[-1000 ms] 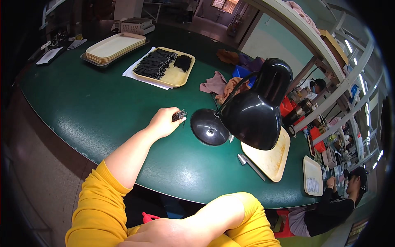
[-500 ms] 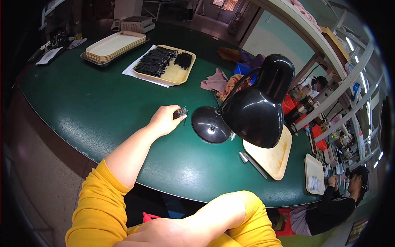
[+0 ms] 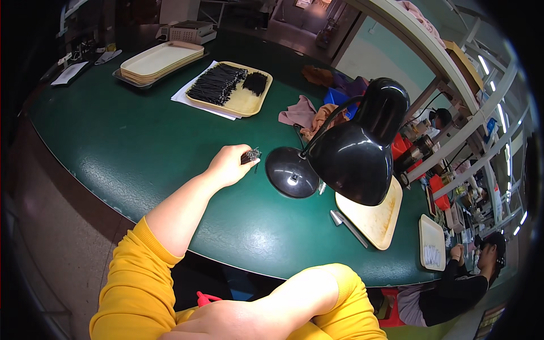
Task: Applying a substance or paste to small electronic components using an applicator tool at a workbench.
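My left hand (image 3: 228, 166) is closed around a bundle of thin black wires (image 3: 249, 156), over the green tabletop left of a desk lamp. Pale, frayed-looking ends stick out past the thumb. At the lower edge, my right hand (image 3: 212, 322) is bent in close to my body; its fingers are out of sight. A red curved piece (image 3: 207, 298) shows just beyond it, and I cannot tell whether that hand touches it. Farther off, a cream tray (image 3: 242, 107) on white paper carries many black wires in a wide pile and a smaller one.
The black desk lamp (image 3: 351, 164) stands right of my left hand. Beside it lie a stained cream tray (image 3: 371, 226) and a metal tool (image 3: 349, 229). Stacked trays (image 3: 161, 59) sit far left, cloths (image 3: 300, 111) behind the lamp. A co-worker (image 3: 447, 294) sits at the right.
The whole view has shifted very slightly. My left hand keeps its grip on the wire bundle, and both arms look almost unmoved.
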{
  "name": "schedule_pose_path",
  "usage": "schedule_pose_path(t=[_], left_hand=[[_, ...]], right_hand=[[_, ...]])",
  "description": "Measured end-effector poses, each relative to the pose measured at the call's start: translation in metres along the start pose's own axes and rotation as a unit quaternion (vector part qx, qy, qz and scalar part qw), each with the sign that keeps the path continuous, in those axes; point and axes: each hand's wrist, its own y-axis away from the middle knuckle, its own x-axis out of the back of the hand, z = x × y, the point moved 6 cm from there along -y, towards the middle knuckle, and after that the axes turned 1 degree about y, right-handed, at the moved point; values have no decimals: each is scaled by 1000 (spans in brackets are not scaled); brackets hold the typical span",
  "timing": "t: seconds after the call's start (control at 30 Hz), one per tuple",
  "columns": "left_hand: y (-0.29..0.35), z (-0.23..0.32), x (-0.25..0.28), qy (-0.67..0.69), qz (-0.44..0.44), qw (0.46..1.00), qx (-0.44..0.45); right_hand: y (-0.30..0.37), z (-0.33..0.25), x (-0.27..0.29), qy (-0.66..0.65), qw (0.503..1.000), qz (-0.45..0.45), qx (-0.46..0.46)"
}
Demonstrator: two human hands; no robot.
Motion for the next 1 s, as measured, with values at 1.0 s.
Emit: schedule_pose_path(t=[1.0], left_hand=[[-1, -3, -1, 9, 20, 999, -34]], right_hand=[[11, 10, 13, -227, 972, 32, -58]])
